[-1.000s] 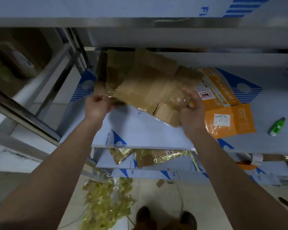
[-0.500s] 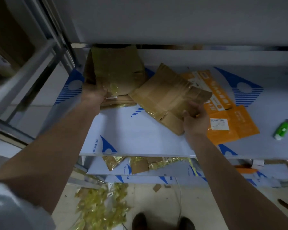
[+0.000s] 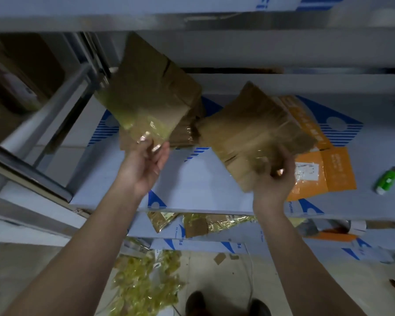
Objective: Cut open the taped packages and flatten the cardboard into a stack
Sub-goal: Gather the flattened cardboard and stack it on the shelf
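White shelf (image 3: 203, 179) at working height. Your left hand (image 3: 144, 165) pinches the taped corner of one flattened cardboard piece (image 3: 151, 96), lifted clear; your right hand (image 3: 275, 179) grips a second piece (image 3: 255, 133) partly overlapping orange mailers (image 3: 324, 172). Green bottle (image 3: 387, 180) lies far right.

Packing or storage room. Metal shelving (image 3: 237, 21) in tiers, still covered in blue-printed protective film. Flattened cardboard (image 3: 255, 133) and orange mailers (image 3: 324, 174) on shelf, tape scraps (image 3: 144, 283) piled on tiled floor (image 3: 214, 279), more packaging on lower shelf (image 3: 214, 242).
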`<state>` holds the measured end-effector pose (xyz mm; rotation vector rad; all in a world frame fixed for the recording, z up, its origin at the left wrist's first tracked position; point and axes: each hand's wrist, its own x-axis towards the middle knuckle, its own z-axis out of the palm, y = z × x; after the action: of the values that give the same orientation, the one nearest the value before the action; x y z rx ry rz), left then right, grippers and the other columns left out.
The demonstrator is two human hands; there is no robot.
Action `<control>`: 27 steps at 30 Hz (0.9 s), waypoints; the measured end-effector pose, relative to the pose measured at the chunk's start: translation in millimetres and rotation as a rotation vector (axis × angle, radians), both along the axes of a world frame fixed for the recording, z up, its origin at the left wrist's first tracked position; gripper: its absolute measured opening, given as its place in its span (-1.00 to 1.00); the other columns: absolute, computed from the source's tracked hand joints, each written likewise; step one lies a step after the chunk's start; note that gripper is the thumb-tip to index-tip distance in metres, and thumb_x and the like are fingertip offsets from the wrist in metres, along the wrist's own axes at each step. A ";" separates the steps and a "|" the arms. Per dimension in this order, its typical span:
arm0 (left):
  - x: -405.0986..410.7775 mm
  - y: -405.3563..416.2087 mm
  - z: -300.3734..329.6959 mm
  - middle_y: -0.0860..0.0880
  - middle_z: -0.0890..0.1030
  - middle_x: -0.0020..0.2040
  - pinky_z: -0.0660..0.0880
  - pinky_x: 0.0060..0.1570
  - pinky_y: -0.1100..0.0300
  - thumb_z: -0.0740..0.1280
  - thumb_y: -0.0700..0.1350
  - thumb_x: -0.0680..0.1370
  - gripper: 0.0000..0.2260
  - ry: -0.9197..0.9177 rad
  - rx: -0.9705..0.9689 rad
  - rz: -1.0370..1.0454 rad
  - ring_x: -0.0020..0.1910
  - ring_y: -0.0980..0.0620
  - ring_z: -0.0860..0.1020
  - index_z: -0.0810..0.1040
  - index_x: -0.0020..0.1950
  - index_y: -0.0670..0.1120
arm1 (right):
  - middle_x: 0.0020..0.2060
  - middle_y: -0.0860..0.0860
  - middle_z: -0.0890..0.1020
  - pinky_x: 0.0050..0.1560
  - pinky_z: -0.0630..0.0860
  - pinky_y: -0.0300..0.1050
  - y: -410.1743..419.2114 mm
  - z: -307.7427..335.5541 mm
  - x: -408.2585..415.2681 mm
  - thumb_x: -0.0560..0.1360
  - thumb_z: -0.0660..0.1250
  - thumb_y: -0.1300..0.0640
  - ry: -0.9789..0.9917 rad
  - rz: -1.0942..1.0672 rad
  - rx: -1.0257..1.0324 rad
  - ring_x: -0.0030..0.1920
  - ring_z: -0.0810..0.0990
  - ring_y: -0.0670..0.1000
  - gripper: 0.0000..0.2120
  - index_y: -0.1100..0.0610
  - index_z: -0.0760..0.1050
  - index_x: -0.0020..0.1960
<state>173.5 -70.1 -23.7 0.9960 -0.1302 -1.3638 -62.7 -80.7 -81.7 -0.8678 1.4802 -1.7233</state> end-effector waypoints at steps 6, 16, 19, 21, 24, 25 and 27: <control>-38.0 22.2 -23.8 -0.16 0.68 -0.15 0.64 -0.25 0.20 0.30 -0.26 0.59 -0.98 -0.181 0.209 -0.261 -0.24 -0.03 0.70 0.51 -0.03 -0.19 | 0.28 -0.17 0.50 0.06 0.53 -0.39 4.6 13.3 24.0 0.55 0.41 0.09 -0.082 0.295 0.041 0.19 0.51 -0.34 -0.57 -0.05 0.46 0.39; -46.1 30.1 -13.9 -0.13 0.69 -0.16 0.63 -0.19 0.19 0.33 -0.22 0.55 -0.97 -0.037 0.041 -0.141 -0.14 -0.05 0.70 0.53 -0.03 -0.18 | 0.24 -0.21 0.54 0.23 0.55 -0.18 6.1 2.6 24.0 0.60 0.32 0.02 -0.130 0.354 0.137 0.24 0.52 -0.27 -0.63 -0.05 0.46 0.39; -63.9 34.1 -21.6 -0.21 0.69 -0.19 0.63 -0.23 0.19 0.36 -0.22 0.55 -0.91 -0.170 0.155 -0.325 -0.20 -0.06 0.71 0.49 -0.06 -0.23 | 0.29 -0.14 0.57 0.26 0.55 0.14 8.5 5.0 31.4 0.42 0.41 -0.31 -0.205 0.436 0.194 0.27 0.57 -0.08 -0.48 -0.21 0.49 0.34; -73.1 37.2 -28.7 -0.25 0.69 -0.17 0.63 -0.24 0.18 0.38 -0.22 0.54 -0.88 -0.225 0.228 -0.404 -0.19 -0.09 0.71 0.51 -0.05 -0.27 | 0.28 -0.09 0.59 0.28 0.52 0.16 9.1 3.2 34.6 0.37 0.50 -0.22 -0.182 0.425 0.211 0.28 0.57 -0.04 -0.41 -0.17 0.46 0.36; -74.1 39.3 -32.8 -0.28 0.69 -0.13 0.66 -0.11 0.11 0.40 -0.15 0.54 -0.83 -0.324 0.250 -0.488 -0.15 -0.12 0.70 0.56 -0.08 -0.27 | 0.26 0.00 0.60 0.29 0.52 0.13 8.4 -0.9 30.7 0.48 0.48 0.16 -0.149 0.431 0.217 0.26 0.58 0.00 -0.41 0.01 0.37 0.45; -72.5 39.9 -31.8 -0.27 0.69 -0.12 0.65 -0.07 0.09 0.40 -0.07 0.54 -0.75 -0.393 0.266 -0.527 -0.12 -0.13 0.70 0.56 -0.04 -0.27 | 0.26 0.02 0.60 0.29 0.53 0.13 7.6 -1.6 28.2 0.50 0.46 0.21 -0.140 0.442 0.226 0.24 0.59 0.01 -0.43 0.04 0.35 0.45; -66.9 40.7 -30.8 -0.23 0.70 -0.10 0.65 -0.07 0.09 0.39 0.17 0.46 -0.51 -0.528 0.331 -0.544 -0.09 -0.13 0.70 0.55 0.06 -0.27 | 0.24 0.04 0.60 0.26 0.55 0.06 7.4 -1.0 23.9 0.53 0.41 0.25 -0.143 0.475 0.240 0.21 0.61 0.01 -0.46 0.08 0.33 0.45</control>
<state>106.6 -29.4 -54.5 1.6727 -0.6241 -1.6067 -38.8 -73.3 -82.7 -0.8629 1.2319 -1.2069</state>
